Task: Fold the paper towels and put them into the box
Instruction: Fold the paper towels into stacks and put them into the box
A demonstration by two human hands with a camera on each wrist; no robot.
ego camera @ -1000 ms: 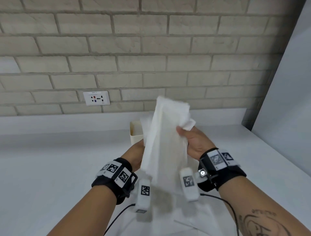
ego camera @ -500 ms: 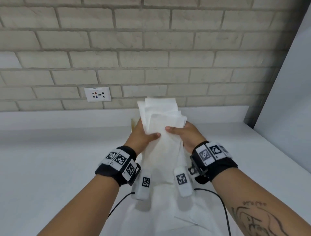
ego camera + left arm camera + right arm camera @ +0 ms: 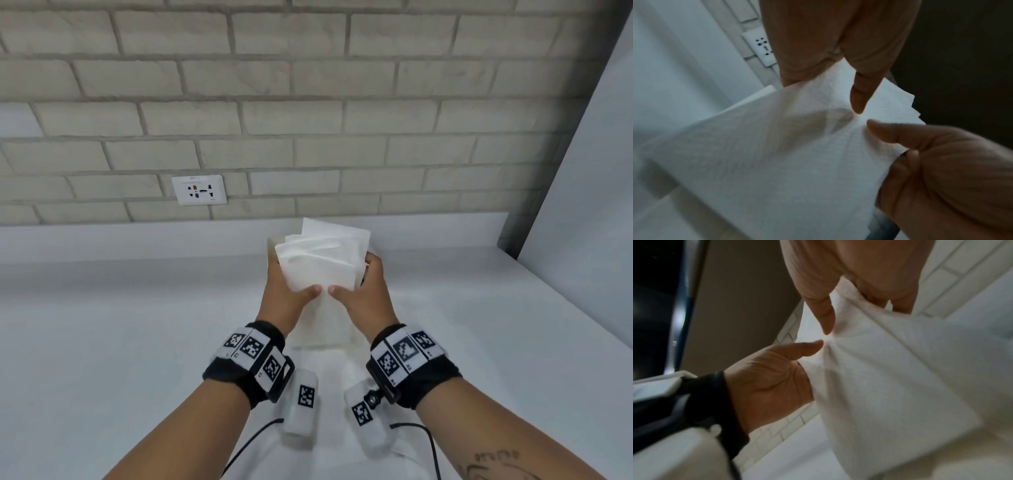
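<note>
A folded wad of white paper towels (image 3: pixel 322 262) is held up between both hands over the back of the counter. My left hand (image 3: pixel 289 291) grips its left side and my right hand (image 3: pixel 364 289) grips its right side, thumbs almost touching on the near face. A longer tail of towel (image 3: pixel 325 325) hangs below the thumbs. The cream box (image 3: pixel 271 249) shows only as a sliver behind the wad. In the left wrist view the left thumb (image 3: pixel 859 97) presses the towel (image 3: pixel 787 154). In the right wrist view the right thumb (image 3: pixel 826 318) pinches the towel (image 3: pixel 890 369).
More white towel sheets (image 3: pixel 339 442) lie on the white counter (image 3: pixel 120 325) close to me, under the wrists. A brick wall with a socket plate (image 3: pixel 199 189) closes the back. A white panel (image 3: pixel 589 192) stands at the right.
The long strip has been doubled over into a shorter wad. Both hands have moved forward and down with it, and now hide nearly all of the box.
</note>
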